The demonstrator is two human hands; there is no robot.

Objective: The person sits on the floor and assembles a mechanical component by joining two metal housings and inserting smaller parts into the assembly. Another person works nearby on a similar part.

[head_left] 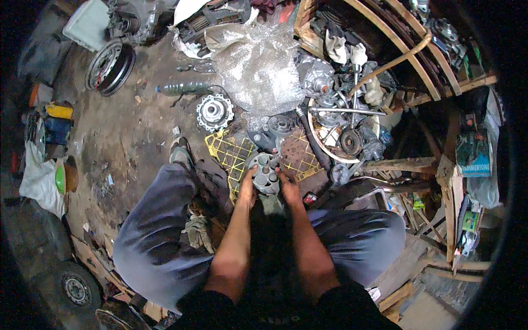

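Observation:
Between my legs, a round grey metal part with several round openings in its face [265, 175] is held at its two sides. My left hand [247, 190] is closed on its left edge, and my right hand [289, 188] grips its right edge. Beneath and beyond it lies a yellow plastic grid [237, 159]. A brown perforated plate [297, 149] is on the grid's right part. Just past the held part sits a round dark metal disc [282, 125]. A shiny toothed metal hub [215, 112] lies farther off to the left.
Bubble wrap [256, 66] spreads beyond the parts. At right stands a round basin rim [314, 135] full of metal parts, near wooden frames [451, 187]. A green plastic bottle [184, 88] and a wheel rim [110, 67] lie far left. A work glove [199, 232] is by my left leg.

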